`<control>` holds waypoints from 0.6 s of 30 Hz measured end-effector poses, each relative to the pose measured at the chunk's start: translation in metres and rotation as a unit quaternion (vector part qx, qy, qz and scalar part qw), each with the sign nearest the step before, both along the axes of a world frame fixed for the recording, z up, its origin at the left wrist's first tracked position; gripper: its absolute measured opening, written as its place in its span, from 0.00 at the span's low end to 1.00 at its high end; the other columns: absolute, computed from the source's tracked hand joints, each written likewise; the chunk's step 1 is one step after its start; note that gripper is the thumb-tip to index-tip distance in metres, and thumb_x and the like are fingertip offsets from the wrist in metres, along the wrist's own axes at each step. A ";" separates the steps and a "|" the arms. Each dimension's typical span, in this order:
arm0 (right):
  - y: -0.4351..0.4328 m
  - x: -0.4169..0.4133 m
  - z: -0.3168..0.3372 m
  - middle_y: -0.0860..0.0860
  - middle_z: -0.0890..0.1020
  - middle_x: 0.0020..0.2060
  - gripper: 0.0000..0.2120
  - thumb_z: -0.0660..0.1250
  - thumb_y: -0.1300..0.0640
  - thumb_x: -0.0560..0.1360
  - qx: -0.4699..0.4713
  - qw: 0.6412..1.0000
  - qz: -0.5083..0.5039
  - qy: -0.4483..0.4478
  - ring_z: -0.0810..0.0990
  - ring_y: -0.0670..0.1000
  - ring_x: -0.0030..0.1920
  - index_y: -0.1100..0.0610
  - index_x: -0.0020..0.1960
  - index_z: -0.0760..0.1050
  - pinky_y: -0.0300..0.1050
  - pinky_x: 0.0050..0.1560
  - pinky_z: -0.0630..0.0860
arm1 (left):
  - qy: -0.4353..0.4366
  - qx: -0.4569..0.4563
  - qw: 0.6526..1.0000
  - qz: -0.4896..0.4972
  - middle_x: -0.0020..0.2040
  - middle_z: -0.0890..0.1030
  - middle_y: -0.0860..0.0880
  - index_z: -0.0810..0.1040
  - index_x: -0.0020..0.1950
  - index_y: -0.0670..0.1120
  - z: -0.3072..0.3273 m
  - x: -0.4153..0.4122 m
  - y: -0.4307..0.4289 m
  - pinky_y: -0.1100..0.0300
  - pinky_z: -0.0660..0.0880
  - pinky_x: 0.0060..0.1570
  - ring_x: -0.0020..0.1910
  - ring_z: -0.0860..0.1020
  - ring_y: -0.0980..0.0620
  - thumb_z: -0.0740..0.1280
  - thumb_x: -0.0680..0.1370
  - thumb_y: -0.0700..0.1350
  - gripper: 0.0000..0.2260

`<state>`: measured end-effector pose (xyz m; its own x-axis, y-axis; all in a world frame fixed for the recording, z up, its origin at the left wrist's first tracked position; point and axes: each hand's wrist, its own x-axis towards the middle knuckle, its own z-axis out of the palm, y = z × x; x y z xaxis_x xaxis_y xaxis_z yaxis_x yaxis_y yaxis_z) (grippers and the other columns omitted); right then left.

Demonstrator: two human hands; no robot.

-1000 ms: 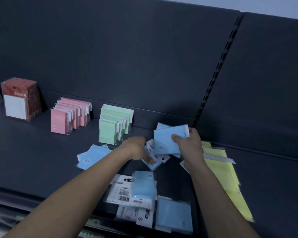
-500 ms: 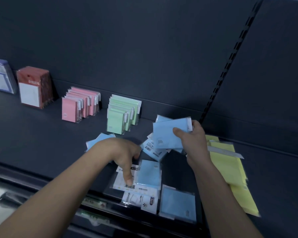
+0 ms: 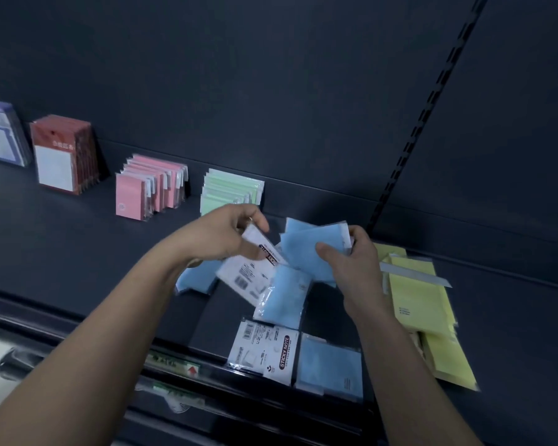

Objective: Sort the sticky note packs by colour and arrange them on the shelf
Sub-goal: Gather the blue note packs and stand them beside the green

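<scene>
Pink packs (image 3: 149, 188) and green packs (image 3: 231, 191) stand in neat rows along the shelf's (image 3: 62, 252) back edge, so I'd say roughly half done. Blue's underway: left hand (image 3: 219, 235) pinches a face-down pack (image 3: 245, 278), right hand (image 3: 351, 262) grips a small blue stack (image 3: 310, 249) over mid-shelf, and loose blue packs (image 3: 329, 362) sit at the front edge. Yellow packs (image 3: 416, 297) lie flat on the right, unsorted. Red-topped packs (image 3: 62, 156) far left aren't in the way; that blue clutter probably is.
</scene>
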<state>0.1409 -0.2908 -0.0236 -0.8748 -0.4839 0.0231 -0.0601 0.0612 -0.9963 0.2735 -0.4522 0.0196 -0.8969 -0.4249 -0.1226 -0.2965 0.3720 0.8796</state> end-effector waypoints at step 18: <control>-0.007 0.003 0.007 0.50 0.82 0.42 0.08 0.68 0.65 0.74 -0.078 0.997 -0.010 -0.019 0.80 0.50 0.41 0.52 0.48 0.75 0.46 0.38 0.77 | 0.094 -0.094 0.989 0.068 0.55 0.68 0.48 0.67 0.68 0.54 -0.048 -0.037 0.031 0.55 0.78 0.50 0.45 0.76 0.48 0.74 0.70 0.37 0.31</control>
<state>0.1443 -0.2974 -0.0171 -0.8863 -0.4588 0.0637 -0.0232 -0.0933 -0.9954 0.2363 -0.4208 -0.0288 -0.8295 -0.5426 0.1328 -0.1930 0.5015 0.8433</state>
